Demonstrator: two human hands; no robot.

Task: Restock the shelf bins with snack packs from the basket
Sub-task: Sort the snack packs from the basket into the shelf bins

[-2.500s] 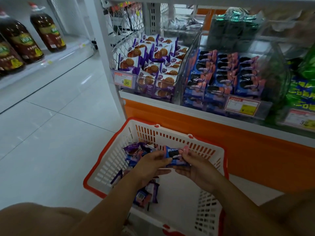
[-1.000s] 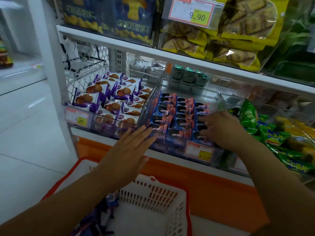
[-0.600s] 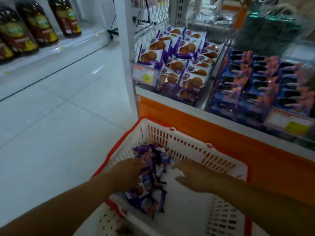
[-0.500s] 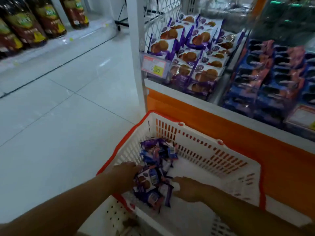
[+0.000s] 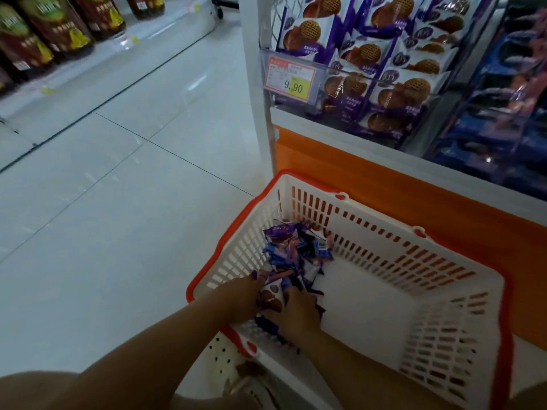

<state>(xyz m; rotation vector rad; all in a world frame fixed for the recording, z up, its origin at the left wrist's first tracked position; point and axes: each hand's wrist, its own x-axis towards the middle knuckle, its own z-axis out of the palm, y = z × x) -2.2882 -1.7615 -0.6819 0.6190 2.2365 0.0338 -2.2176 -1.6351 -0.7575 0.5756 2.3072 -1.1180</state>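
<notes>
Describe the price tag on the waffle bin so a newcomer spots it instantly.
Start at the orange-rimmed basket and look up the white post behind it. Just right of the post, the price tag hangs on the front of the waffle bin. It alone has an orange border and 9.90 on yellow.

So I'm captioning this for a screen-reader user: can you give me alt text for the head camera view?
Both hands are in a white, red-rimmed basket: the left hand and right hand meet on a pile of purple and blue snack packs along its left side. On the shelf above, purple biscuit packs sit by a 9.90 price tag.
</notes>
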